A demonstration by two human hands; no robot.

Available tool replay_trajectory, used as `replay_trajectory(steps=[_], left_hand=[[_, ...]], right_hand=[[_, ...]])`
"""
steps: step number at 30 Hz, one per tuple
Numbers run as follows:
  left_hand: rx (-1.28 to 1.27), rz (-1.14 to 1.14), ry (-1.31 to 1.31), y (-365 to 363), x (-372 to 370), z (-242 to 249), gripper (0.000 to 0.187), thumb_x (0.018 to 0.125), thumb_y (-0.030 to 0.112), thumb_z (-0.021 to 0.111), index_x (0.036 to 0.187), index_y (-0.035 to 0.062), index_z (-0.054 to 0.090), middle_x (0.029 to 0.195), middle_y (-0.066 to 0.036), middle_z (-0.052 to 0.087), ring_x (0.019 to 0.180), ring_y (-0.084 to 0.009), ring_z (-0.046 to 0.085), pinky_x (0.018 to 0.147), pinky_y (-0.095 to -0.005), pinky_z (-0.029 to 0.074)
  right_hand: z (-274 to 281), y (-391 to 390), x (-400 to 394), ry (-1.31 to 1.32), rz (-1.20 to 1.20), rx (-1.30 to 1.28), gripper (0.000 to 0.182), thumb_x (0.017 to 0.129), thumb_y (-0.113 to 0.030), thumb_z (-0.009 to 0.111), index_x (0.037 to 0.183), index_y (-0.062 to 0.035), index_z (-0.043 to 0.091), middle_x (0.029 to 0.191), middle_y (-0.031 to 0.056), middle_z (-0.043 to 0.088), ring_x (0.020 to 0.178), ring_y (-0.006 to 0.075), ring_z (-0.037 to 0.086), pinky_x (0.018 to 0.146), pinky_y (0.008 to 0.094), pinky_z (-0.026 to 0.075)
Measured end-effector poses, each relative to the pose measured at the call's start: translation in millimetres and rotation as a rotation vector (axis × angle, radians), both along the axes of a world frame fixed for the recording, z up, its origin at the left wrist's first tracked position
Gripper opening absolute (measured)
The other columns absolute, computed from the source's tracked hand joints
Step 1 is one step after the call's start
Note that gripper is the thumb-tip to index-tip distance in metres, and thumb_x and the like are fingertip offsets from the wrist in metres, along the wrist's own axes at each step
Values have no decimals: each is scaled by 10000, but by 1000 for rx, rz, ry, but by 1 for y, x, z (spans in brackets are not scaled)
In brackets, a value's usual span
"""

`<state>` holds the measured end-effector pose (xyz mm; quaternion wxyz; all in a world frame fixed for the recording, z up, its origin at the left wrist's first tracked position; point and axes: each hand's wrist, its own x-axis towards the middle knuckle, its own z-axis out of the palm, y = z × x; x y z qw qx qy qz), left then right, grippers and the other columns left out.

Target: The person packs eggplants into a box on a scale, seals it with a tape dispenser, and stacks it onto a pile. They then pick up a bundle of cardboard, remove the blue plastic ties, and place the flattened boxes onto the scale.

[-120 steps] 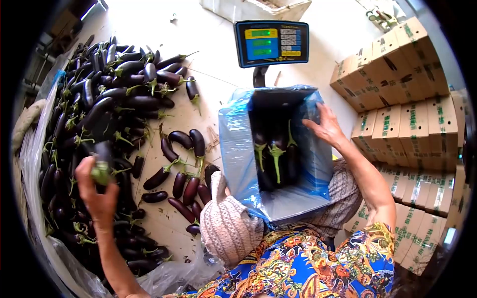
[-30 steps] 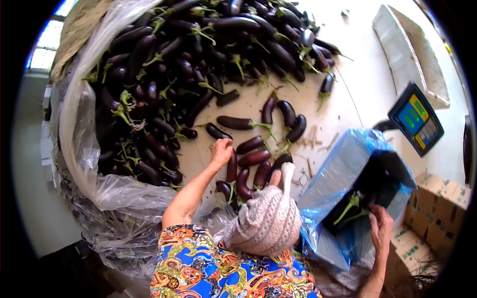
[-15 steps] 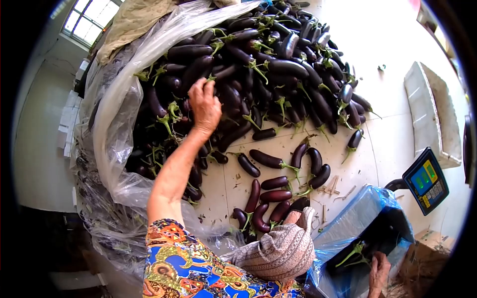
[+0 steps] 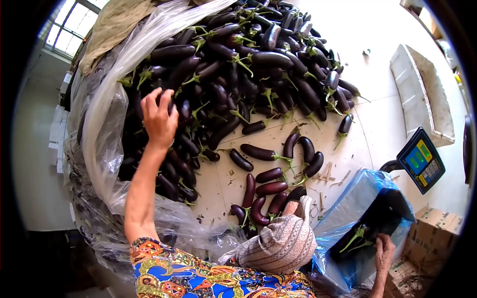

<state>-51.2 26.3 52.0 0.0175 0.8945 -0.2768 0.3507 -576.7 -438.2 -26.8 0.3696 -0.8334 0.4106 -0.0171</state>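
A large pile of dark purple eggplants point(image 4: 271, 59) with green stems covers the upper middle. My left hand point(image 4: 159, 116) is over the pile's left part, its fingers spread and bent on top of a dark eggplant. At the lower right, my right hand point(image 4: 383, 251) is at the right edge of a box lined with blue plastic point(image 4: 338, 211). Its fingers are curled together, and what they grip is hidden. Inside the box, dark eggplants with green stems point(image 4: 357, 237) lie beside this hand. Several loose eggplants point(image 4: 272, 187) are on the floor between pile and box.
Clear plastic sheeting point(image 4: 97, 119) borders the pile on the left. A patterned cap point(image 4: 278, 246) is at the bottom middle. Right of it stand a scale display point(image 4: 421, 160), a white foam box point(image 4: 422, 94) and a cardboard box point(image 4: 432, 231). Stem scraps point(image 4: 325, 171) litter the floor.
My left hand has moved left across the pile, and its fingers are more spread. My right hand remains at the box's edge. The whole view has shifted slightly.
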Motion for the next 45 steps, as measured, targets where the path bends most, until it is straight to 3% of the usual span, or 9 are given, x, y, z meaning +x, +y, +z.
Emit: replay_trajectory(steps=[4,10,12,18,23,26,31,36,45], left_hand=[[-386,-168,70,-19,-67,12,411,800,0,708,1191,64,597,1271,-123,545,1124,-280,550,961,-365,461],[-1386,-338,874,-26,-105,14,409,916,88,627,1297,39,486,1220,-95,567,1026,-191,600,839,-302,547],[-1490,-343,1034,-29,-110,-4,370,920,125,633,1265,73,511,1161,-77,572,1000,-182,607,756,-304,583],[-2013,66,1335,-11,-136,-163,294,928,172,639,1186,54,560,1059,-90,589,873,-213,623,699,-294,611],[-2384,242,1601,-3,-163,-296,425,934,262,641,1167,-65,504,1103,-236,594,987,-342,642,715,-335,619],[-1831,279,1593,2,-173,-305,398,938,249,634,1212,-22,532,1055,-164,652,948,-289,663,799,-362,562],[-800,430,1047,71,-163,-295,352,854,145,625,1181,20,591,1045,-129,690,932,-228,666,837,-327,514],[-590,654,715,157,-153,-266,356,791,101,631,1141,36,625,1037,-137,676,938,-263,663,859,-368,516],[-291,267,553,132,-105,-241,414,791,89,668,1189,21,577,1157,-163,588,1069,-348,571,926,-405,458]], right_hand=[[8,6,16,-62,20,6,130,878,-43,567,946,48,632,735,119,645,625,161,596,590,283,474],[33,23,34,-106,91,19,125,884,-33,576,961,34,647,809,106,646,675,145,601,625,260,486],[36,32,34,-101,70,35,125,889,-39,575,962,31,649,803,108,641,687,151,604,634,262,491],[14,36,4,17,59,110,165,896,-54,578,1016,44,635,808,69,640,675,123,582,630,261,482],[15,41,11,18,162,132,176,880,-48,591,1022,49,631,832,77,643,729,128,587,668,268,501],[18,40,18,48,209,96,189,886,-43,592,1048,49,625,867,84,648,755,127,585,691,266,495],[-6,29,6,77,123,200,199,922,-63,577,1085,45,612,896,79,645,774,118,575,701,253,483],[-17,30,0,128,178,144,197,932,-78,570,1081,45,609,897,72,635,766,110,570,688,246,480],[-10,41,12,152,238,129,192,906,-62,588,1065,44,614,869,62,637,793,113,565,716,251,470]])
